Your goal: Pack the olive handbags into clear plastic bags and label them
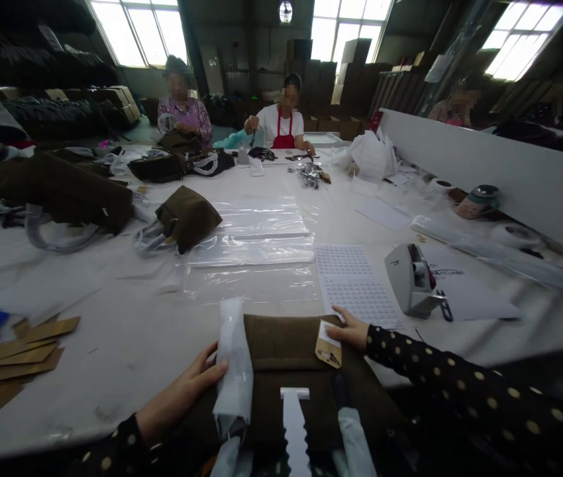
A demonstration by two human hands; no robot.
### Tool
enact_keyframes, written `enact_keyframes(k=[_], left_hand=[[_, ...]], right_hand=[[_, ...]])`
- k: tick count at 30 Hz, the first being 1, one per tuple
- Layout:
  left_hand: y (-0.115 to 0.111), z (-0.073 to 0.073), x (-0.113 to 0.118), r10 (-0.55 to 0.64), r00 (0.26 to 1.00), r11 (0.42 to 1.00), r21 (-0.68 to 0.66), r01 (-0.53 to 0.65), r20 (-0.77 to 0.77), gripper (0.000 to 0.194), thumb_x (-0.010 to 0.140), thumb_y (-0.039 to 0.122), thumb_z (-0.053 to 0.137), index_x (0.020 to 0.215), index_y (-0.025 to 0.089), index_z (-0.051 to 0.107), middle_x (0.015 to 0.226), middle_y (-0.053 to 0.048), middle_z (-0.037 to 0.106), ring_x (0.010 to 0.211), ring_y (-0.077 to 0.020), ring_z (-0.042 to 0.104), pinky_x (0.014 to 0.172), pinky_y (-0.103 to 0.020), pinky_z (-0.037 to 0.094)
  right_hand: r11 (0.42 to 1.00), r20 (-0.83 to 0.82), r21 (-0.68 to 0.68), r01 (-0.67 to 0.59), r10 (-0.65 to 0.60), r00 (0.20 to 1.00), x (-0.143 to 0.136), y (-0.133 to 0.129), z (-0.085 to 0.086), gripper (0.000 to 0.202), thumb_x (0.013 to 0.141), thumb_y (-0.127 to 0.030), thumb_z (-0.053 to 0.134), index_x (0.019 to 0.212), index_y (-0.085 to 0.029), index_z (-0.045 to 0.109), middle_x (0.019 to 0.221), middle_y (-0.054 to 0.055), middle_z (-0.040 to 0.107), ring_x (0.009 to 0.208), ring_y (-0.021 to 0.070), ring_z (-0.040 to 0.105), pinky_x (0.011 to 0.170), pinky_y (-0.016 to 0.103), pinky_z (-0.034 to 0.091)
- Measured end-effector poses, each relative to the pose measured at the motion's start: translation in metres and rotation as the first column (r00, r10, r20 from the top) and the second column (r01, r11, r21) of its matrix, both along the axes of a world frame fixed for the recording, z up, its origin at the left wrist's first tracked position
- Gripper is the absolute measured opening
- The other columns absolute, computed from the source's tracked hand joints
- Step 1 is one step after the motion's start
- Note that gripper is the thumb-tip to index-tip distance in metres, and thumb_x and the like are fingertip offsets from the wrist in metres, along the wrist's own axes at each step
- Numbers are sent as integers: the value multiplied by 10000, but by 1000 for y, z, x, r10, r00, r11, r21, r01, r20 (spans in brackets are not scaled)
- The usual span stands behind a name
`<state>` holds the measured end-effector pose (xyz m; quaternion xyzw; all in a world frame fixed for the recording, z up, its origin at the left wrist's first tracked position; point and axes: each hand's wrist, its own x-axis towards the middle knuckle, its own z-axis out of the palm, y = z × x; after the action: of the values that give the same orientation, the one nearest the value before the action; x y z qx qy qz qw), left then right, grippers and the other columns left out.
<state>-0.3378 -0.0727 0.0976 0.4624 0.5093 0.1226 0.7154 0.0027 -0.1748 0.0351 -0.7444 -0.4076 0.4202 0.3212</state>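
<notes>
An olive-brown fabric bag [281, 341] lies at the table's near edge, in front of my body. My left hand [189, 381] grips a strap wrapped in white foam [234, 371] along the bag's left side, thumb in front and fingers partly hidden behind. At the upper right corner, my right hand [351, 329] pinches a tan and white hang tag [328, 348] against the bag, its thumb on the tag. A white paper strip with wavy edges [294, 424] hangs down the bag's front. Right of it is a dark handle end with pale wrapping [354, 430].
Clear plastic bags [252, 232] lie ahead, beside a printed label sheet [356, 278] and a grey tape dispenser [410, 281]. More brown bags [189, 215] are at the left, with cardboard pieces [28, 351] nearer me. Several people work around the table; a white partition [485, 179] stands right.
</notes>
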Motion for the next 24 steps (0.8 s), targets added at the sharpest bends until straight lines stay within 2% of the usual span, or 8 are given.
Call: enact_keyframes(k=[3, 6, 9, 12, 16, 18, 20, 24], left_hand=[[11, 2, 0, -20, 997, 1000, -17, 22, 71, 706, 694, 422, 634, 1289, 160, 360, 1204, -124, 552, 1102, -313, 519, 920, -421, 434], [38, 8, 3, -8, 985, 971, 239, -34, 171, 749, 646, 348, 686, 1293, 183, 348, 1295, -106, 475, 1181, -303, 443, 988, -414, 367], [59, 4, 2, -46, 959, 909, 409, -75, 279, 860, 575, 292, 740, 1310, 194, 303, 1318, -107, 444, 1209, -316, 400, 1007, -434, 334], [50, -23, -7, -90, 945, 883, 464, -71, 316, 893, 555, 346, 757, 1299, 167, 297, 1270, -136, 478, 1162, -334, 440, 980, -453, 358], [13, -70, -21, 70, 989, 851, 510, -127, 129, 746, 690, 410, 664, 1283, 155, 290, 1228, -156, 499, 1117, -300, 491, 963, -451, 384], [4, -77, -24, 152, 988, 800, 584, -134, 20, 710, 732, 405, 625, 1298, 162, 271, 1262, -158, 465, 1146, -294, 474, 960, -457, 392], [6, -70, -19, 229, 970, 626, 776, -82, -82, 745, 738, 367, 627, 1336, 176, 225, 1363, -164, 344, 1233, -308, 378, 992, -483, 356], [23, -42, 11, 230, 939, 7, 966, 260, -254, 665, 827, 173, 494, 1392, 237, 149, 1472, -91, 157, 1345, -291, 131, 1071, -512, 217]], right_hand=[[1000, -183, 2, 30, -29, 983, 1, 3, -5, 648, 636, -633, 606, 1096, -188, 500, 1057, 112, 604, 1035, 291, 544, 956, 475, 373], [980, -190, 200, 22, 16, 982, 9, 45, 16, 682, 571, -534, 709, 1107, -198, 452, 1038, 83, 610, 974, 255, 574, 910, 428, 428], [889, -58, 458, -12, 43, 997, 7, 91, 29, 791, 499, -410, 780, 1161, -211, 397, 1045, 62, 583, 962, 228, 562, 893, 403, 438], [836, -32, 547, -39, 68, 997, -8, 97, 11, 815, 504, -398, 766, 1186, -210, 362, 1025, 55, 573, 933, 218, 564, 872, 407, 445], [900, -16, 420, -114, 133, 991, -28, 62, -25, 773, 582, -407, 728, 1224, -223, 340, 1050, 64, 572, 940, 225, 569, 864, 409, 452], [911, 7, 395, -118, 126, 992, -31, 53, -31, 768, 603, -405, 720, 1243, -234, 331, 1087, 67, 557, 970, 229, 559, 892, 414, 437], [913, 15, 392, -114, 118, 993, -29, 57, -29, 767, 614, -409, 713, 1250, -232, 322, 1100, 69, 551, 982, 231, 556, 906, 418, 430], [904, 191, 408, -126, 51, 980, -25, 79, -22, 795, 661, -424, 664, 1311, -201, 262, 1185, 117, 507, 1053, 265, 527, 919, 463, 422]])
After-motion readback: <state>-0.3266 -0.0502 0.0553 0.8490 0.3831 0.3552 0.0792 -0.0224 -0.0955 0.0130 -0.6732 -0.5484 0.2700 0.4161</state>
